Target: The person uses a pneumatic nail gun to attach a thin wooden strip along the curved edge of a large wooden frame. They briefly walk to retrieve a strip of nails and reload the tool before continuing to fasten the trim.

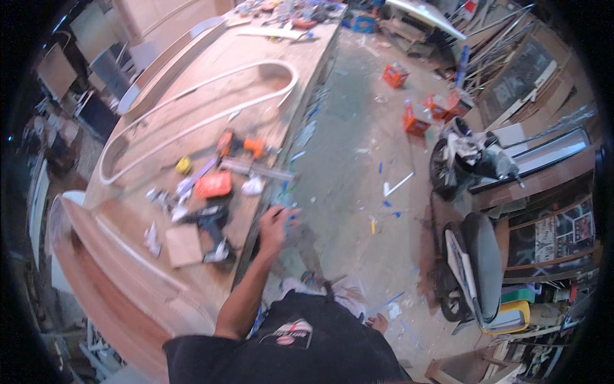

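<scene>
My left hand (275,225) is held out past the right edge of the wooden worktable (211,137). Its fingers look curled round something small and dark, too blurred to name. On the table beside it lie a black cordless drill (213,225), a square wood piece (183,246) and a red-orange case (213,185). Farther along are an orange and black drill (240,146), a metal bar (259,169) and a yellow tape measure (183,166). Low at my right side hangs my right hand (378,322), fingers loosely apart and nothing visible in them.
A long oval wooden frame (289,75) stands on the table, and a curved wooden piece (118,275) lies near left. Several orange boxes (417,120) sit on the littered floor (348,173). A motorcycle (473,249) stands at right, with stacked boards (521,77) behind.
</scene>
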Motion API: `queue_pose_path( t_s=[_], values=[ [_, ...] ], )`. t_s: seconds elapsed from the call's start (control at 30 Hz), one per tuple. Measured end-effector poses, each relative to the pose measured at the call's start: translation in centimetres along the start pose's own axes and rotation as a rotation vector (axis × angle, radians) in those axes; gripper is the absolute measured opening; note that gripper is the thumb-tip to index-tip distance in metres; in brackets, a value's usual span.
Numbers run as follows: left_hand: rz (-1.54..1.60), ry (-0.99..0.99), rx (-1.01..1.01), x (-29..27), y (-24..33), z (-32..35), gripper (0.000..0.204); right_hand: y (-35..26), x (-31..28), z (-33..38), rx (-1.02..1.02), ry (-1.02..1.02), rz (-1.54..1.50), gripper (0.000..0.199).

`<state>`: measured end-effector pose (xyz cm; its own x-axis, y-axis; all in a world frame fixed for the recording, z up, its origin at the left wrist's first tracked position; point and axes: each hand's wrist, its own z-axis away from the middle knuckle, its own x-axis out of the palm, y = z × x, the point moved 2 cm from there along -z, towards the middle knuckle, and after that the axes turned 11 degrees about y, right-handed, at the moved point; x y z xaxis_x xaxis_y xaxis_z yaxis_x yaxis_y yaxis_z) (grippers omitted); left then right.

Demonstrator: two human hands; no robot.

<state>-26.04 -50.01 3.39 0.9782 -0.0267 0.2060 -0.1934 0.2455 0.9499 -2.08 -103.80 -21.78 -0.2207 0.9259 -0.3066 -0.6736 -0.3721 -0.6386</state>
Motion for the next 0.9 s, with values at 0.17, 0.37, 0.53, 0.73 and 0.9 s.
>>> queue_pose_path(
  t_s=[0.17,0.37,0.53,0.73,0.9],
  values=[
    [0.112,0.276,0.02,-4.7,-1.1,-6.4,0.025,-22.3,21.2,-3.1,-0.446,-0.222,0.41,0.048],
    [-0.004,0.688,0.05,-6.1,-2.2,-9.2,0.025,-42.0,51.4,-1.9,-1.051,-0.618,0.617,0.054],
    [0.116,1.084,0.089,-3.3,-0.5,-6.2,0.024,-45.6,71.0,18.1,-1.196,-1.339,0.789,0.056],
    [0.182,1.543,0.061,2.4,-1.5,-2.2,0.022,-36.9,83.4,30.2,-1.629,-1.568,0.944,0.065],
    [0.269,1.728,-0.023,5.5,-4.0,-0.4,0.019,-33.9,85.5,32.6,-1.489,-1.808,1.283,0.057]
  ],
)
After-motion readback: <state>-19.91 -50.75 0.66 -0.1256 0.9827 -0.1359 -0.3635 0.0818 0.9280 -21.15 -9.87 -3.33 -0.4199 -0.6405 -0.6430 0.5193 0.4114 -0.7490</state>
